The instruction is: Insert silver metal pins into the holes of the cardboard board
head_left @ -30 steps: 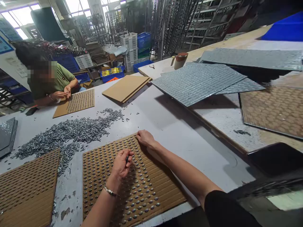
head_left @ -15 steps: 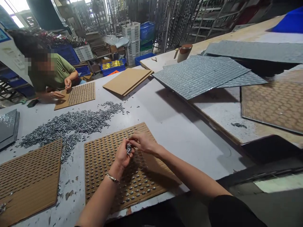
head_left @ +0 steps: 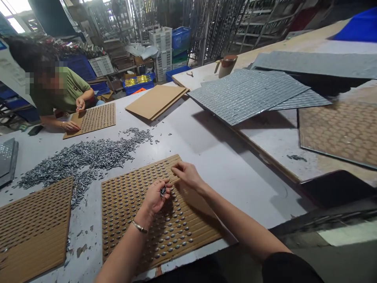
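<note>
My left hand [head_left: 157, 195] is cupped palm up over the brown board, its fingers curled round a small heap of silver spindle-shaped pieces [head_left: 163, 191]. Close by, at the board's upper right part, my right hand [head_left: 187, 175] is in a pinch with its fingertips down at the surface; whatever is between them is too small or hidden to make out. Beneath both hands lies the brown ridged board [head_left: 123, 204], set with rows of the same silver pieces. Its right-hand strip shows bare ridges. A loose pile of these pieces [head_left: 88, 155] spreads beyond the board's far left.
Another partly filled board [head_left: 35, 220] lies to the left. Across the table, a co-worker [head_left: 67, 90] handles a similar board [head_left: 98, 118]. Plain brown boards [head_left: 157, 101] lie mid-table. Grey ridged sheets [head_left: 247, 94] overhang the right-hand table; a jug [head_left: 227, 66] stands behind them.
My right hand has moved away from my left palm, rightward to the board's upper right. The left hand has turned open a little more. The view has shifted slightly.
</note>
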A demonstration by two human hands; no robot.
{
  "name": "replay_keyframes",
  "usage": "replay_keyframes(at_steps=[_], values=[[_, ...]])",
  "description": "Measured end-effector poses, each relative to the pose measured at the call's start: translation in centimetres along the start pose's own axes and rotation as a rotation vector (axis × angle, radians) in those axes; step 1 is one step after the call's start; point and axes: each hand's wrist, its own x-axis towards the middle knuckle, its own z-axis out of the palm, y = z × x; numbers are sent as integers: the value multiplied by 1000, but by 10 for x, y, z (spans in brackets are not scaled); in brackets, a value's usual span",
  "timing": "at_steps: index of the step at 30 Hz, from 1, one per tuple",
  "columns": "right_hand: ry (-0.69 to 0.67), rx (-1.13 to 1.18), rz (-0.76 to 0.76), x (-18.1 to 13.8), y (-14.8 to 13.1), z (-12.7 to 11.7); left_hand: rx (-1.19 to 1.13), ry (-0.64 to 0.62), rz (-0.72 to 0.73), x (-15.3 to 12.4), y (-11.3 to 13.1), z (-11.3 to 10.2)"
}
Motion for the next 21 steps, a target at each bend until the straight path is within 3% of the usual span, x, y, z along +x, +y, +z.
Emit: replay_keyframes(at_steps=[5, 12, 21], values=[[-49, -197, 144, 38, 15, 15, 28, 20, 22, 2, -2, -3], [10, -359, 239, 38, 9, 36, 10, 37, 63, -1, -5, -11], [-20, -427, 189, 46, 8, 19, -14, 32, 81, -19, -7, -12]])
